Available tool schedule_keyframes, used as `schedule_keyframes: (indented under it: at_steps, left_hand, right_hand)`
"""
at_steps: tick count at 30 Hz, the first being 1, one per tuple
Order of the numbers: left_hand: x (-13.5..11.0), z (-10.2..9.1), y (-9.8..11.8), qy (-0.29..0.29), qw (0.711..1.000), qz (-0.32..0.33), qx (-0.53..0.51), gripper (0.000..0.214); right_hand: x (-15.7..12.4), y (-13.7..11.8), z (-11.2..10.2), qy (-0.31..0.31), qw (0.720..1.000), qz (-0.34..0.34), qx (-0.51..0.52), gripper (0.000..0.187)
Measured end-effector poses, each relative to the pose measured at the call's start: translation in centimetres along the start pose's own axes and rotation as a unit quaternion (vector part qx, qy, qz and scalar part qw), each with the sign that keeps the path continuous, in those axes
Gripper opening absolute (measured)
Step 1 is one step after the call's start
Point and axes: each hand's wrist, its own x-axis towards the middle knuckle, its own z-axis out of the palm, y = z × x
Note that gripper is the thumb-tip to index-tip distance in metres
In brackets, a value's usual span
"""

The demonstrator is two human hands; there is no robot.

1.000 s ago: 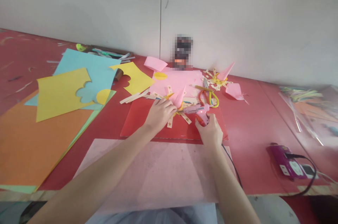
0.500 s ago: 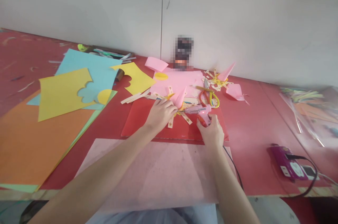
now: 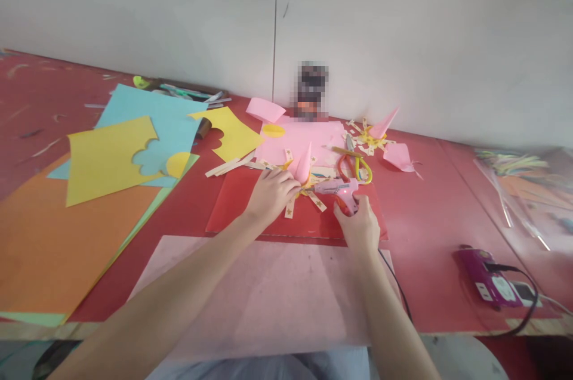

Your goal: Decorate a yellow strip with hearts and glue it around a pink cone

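Observation:
My right hand (image 3: 359, 225) is wrapped round a pink glue gun (image 3: 335, 187), its nozzle pointing left at the base of a pink paper cone (image 3: 304, 165). Closed at the cone's lower left side, my left hand (image 3: 274, 192) grips it by the base. The cone stands nearly upright on a yellow paper piece, from which star-printed paper strips (image 3: 289, 208) spread out. Under all this lies a red board (image 3: 250, 219). My left fingertips and the nozzle are very close together; whether they touch I cannot tell.
Red-and-yellow-handled scissors (image 3: 363, 169) lie behind the glue gun. A similar cone piece (image 3: 378, 132) sits at the back right. Coloured sheets, including an orange sheet (image 3: 80, 243), cover the left. At the right is a purple power strip (image 3: 487, 278) with a black cable.
The pink cone has tipped from a rightward lean to nearly upright. Both hands and the glue gun stay almost in the same place.

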Motion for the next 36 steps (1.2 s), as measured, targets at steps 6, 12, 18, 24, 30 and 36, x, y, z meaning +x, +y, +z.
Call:
schedule_keyframes:
  at_steps: [6, 12, 18, 24, 30, 36]
  left_hand:
    - [0.04, -0.04, 0.13, -0.004, 1.000, 0.000, 0.000, 0.016]
    - [0.12, 0.03, 0.13, -0.004, 1.000, -0.003, -0.002, 0.016]
    - [0.14, 0.16, 0.04, -0.002, 1.000, -0.003, -0.001, 0.015]
    - [0.13, 0.10, 0.12, 0.000, 1.000, 0.001, 0.005, 0.014]
    - [0.22, 0.00, 0.26, 0.002, 1.000, 0.004, 0.008, 0.014]
    - [0.25, 0.00, 0.27, 0.003, 1.000, 0.005, 0.009, 0.015]
  right_hand:
    - [-0.07, -0.05, -0.09, -0.002, 1.000, -0.003, 0.004, 0.040]
    - [-0.02, -0.30, -0.09, -0.005, 1.000, -0.005, -0.016, 0.038]
    - [0.01, -0.36, -0.01, -0.010, 1.000, -0.011, -0.028, 0.037]
    - [-0.09, -0.48, -0.20, -0.014, 0.999, -0.020, -0.028, 0.036]
    - [-0.16, -0.76, -0.45, -0.021, 0.999, -0.016, -0.034, 0.036]
    - [-0.16, -0.73, -0.39, -0.018, 0.999, -0.018, -0.035, 0.036]
